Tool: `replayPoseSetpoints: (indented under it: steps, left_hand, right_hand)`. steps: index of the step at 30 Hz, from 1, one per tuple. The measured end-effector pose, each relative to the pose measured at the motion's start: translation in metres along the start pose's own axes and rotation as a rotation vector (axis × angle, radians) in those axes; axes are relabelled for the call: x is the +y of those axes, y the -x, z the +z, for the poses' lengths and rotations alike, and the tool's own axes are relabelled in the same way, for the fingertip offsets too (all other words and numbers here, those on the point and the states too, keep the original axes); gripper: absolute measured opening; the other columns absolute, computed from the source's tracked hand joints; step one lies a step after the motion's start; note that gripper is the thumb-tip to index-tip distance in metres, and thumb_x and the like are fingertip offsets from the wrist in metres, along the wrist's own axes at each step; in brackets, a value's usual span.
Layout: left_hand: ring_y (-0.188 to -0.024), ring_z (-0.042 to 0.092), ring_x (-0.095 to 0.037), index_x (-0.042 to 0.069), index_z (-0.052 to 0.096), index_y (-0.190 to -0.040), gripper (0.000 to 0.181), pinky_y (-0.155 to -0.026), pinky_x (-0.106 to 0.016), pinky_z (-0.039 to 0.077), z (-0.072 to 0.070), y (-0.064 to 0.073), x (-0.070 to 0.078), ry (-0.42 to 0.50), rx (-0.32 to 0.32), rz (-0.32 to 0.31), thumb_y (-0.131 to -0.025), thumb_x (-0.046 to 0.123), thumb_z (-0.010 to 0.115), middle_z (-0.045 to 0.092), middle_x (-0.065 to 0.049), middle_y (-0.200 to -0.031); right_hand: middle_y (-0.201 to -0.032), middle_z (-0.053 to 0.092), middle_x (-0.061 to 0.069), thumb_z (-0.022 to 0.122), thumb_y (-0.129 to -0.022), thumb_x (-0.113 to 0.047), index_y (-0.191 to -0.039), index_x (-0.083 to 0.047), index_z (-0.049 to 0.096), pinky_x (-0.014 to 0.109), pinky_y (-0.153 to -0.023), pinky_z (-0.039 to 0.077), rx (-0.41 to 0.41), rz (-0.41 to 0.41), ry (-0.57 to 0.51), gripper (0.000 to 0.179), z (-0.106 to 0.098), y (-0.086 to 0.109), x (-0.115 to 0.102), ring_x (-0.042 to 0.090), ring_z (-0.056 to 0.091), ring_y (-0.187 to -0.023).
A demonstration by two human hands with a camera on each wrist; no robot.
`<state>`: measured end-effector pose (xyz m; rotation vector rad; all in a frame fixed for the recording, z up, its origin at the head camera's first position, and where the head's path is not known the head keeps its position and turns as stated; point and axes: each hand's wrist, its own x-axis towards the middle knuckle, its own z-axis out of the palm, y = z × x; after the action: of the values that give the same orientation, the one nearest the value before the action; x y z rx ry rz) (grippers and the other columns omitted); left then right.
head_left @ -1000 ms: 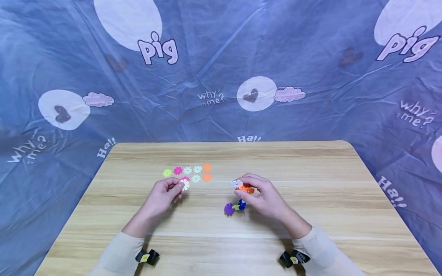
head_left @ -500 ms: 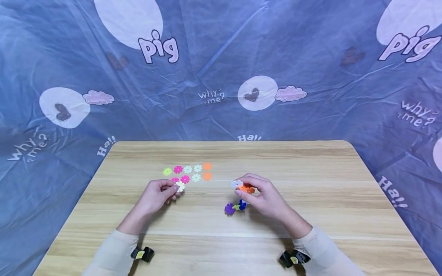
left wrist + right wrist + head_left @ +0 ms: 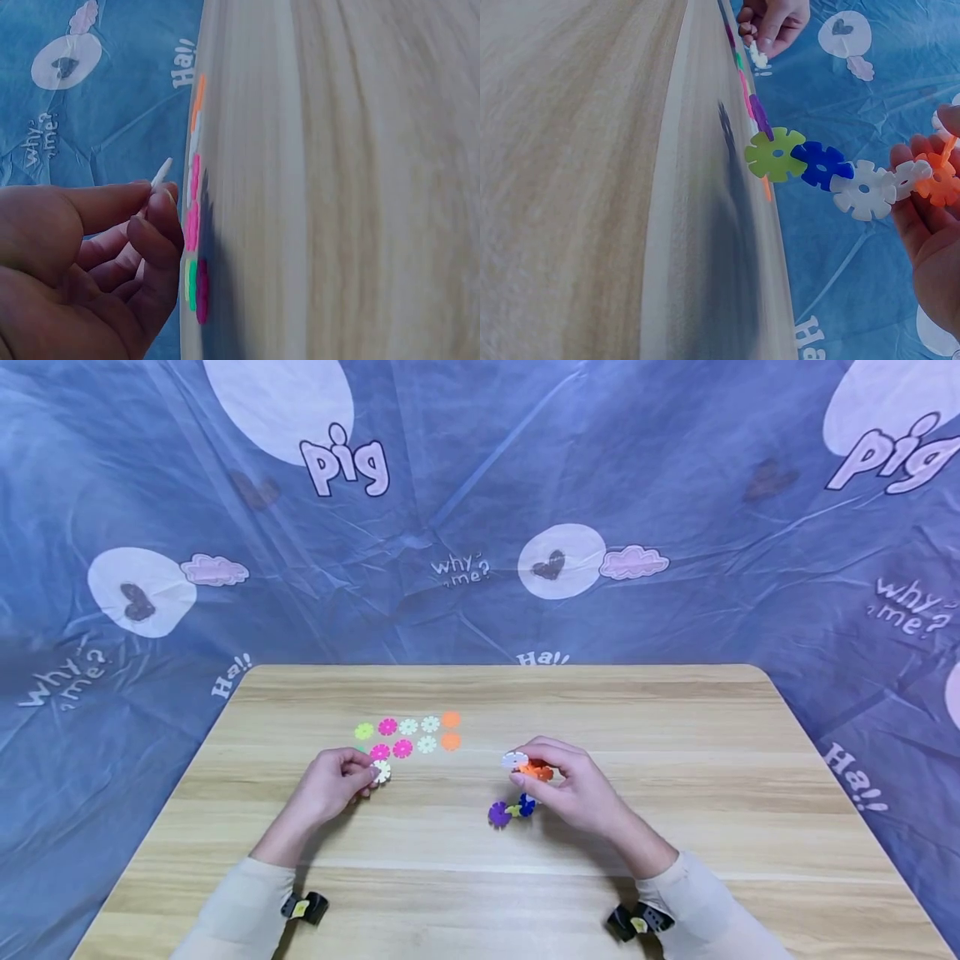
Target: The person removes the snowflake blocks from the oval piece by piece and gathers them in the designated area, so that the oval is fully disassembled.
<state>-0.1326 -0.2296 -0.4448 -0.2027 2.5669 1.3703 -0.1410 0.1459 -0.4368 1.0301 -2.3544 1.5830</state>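
Observation:
My left hand [image 3: 333, 783] pinches a white notched plastic disc [image 3: 382, 772] between thumb and fingertips, just above the table. Edge-on in the left wrist view, the same white disc [image 3: 161, 174] sticks out past the fingertips. My right hand [image 3: 573, 781] holds a chain of interlocked snowflake discs. Seen from the right wrist, the chain hangs out from the fingers: an orange disc [image 3: 935, 180] and white discs [image 3: 864, 190] lie closest to the hand, then a blue disc [image 3: 823, 166], a yellow-green disc [image 3: 769, 155] and a purple disc [image 3: 760, 118]. The palm side is partly hidden.
Loose flat discs lie in two rows beyond my left hand: orange [image 3: 451, 741], pale white [image 3: 427, 744], pink [image 3: 402, 748] and yellow-green [image 3: 363, 732]. A green disc [image 3: 193, 285] and a magenta disc [image 3: 202, 292] lie beside the left hand. A printed blue cloth [image 3: 465, 485] hangs behind the table.
My left hand has moved left and slightly toward me with the white disc, uncovering pink discs and part of a green one. The right hand and its chain stay almost still.

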Motion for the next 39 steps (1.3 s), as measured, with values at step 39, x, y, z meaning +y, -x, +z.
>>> replayPoseSetpoints:
  steps: [39]
  left_hand:
    - [-0.077,0.062,-0.017,-0.001,0.074,-0.105,0.017,-0.071,-0.029,0.051,-0.011,-0.002,-0.004,-0.271,0.063,0.067,-0.097,0.014,0.077,0.073,-0.007,-0.086]
  right_hand:
    - [-0.108,0.077,0.001,0.078,-0.097,-0.006,-0.119,-0.011,0.079,0.023,-0.078,0.057,-0.021,0.057,0.01,0.022,0.001,0.001,-0.004,0.007,0.065,-0.09]
